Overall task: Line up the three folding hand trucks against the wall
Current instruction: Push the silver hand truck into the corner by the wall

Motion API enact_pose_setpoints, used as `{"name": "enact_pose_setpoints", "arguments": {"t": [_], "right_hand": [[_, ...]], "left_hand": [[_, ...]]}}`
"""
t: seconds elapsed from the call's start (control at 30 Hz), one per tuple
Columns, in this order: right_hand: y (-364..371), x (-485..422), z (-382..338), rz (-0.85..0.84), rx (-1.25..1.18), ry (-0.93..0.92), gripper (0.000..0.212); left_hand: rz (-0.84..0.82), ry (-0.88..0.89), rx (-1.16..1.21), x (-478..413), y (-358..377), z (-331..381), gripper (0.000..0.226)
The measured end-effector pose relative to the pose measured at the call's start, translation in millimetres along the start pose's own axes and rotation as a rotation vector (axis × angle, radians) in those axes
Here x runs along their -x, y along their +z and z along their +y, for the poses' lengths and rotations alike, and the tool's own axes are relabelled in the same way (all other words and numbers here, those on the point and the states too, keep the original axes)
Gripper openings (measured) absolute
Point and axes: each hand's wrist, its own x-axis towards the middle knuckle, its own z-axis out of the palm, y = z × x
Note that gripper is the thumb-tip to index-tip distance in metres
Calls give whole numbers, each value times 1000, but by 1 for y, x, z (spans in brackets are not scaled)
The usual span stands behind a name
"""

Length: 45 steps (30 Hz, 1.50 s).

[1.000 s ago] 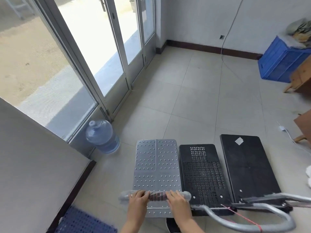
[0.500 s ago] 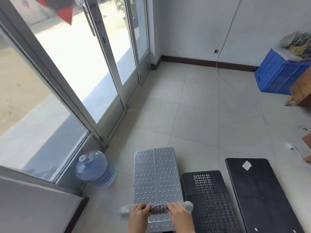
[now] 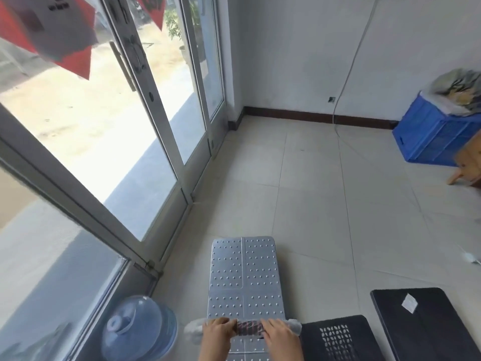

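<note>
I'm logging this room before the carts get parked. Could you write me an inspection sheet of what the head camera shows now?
Surface: pale tiled floor.
Job's things: silver hand truck lies flat, reaching farther forward than the perforated black hand truck and solid black hand truck on its right.
Clutter: water jug by the glass; blue crate with bags on top; wooden leg at the right edge.
Grippers: left hand and right hand both grip the silver truck's wrapped handle.
Cables: cable runs down the far wall onto the floor; small white object, perhaps a plug.
Surroundings: glass doors on the left.
</note>
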Motion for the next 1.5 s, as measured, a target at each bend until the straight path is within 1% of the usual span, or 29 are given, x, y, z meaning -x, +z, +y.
{"name": "enact_pose_setpoints", "arguments": {"t": [0.07,0.17,0.3,0.37,0.57,0.63,0.73,0.9,1.1,1.2,1.3,1.43,1.5], "right_hand": [[-8,-38,-9,42,-9,18,58],[-26,-102,-17,71,22,9,58],[-46,-187,-18,66,-6,46,57],[-55,-230,-16,92,26,44,57],[-99,-363,-3,146,-63,89,59],[-115,-410,8,168,-91,102,59],[-140,-488,32,178,-40,97,58],[-171,-605,67,170,-87,147,58],[-217,-752,110,215,-53,184,60],[-237,-821,129,206,-95,236,58],[-267,-896,150,220,-61,232,59],[-298,-986,173,248,-59,222,52],[-314,-1033,186,269,-80,213,50]], "left_hand": [[-34,14,-16,-35,-24,-12,37],[-40,-16,-24,-89,-59,-29,32],[-107,-5,-19,-165,-114,-41,26],[-95,6,-27,-203,-138,-49,26],[-85,-9,-60,-329,-215,-55,45],[-87,-11,-71,-373,-241,-52,47],[-100,-33,-53,-445,-285,-43,47],[-96,-33,-41,-549,-363,-15,40],[-90,21,21,-680,-453,8,36],[-83,51,-8,-750,-489,13,32],[-62,81,-23,-827,-526,18,32],[-39,104,-32,-913,-576,26,28],[-37,107,-41,-958,-603,30,30]]}}
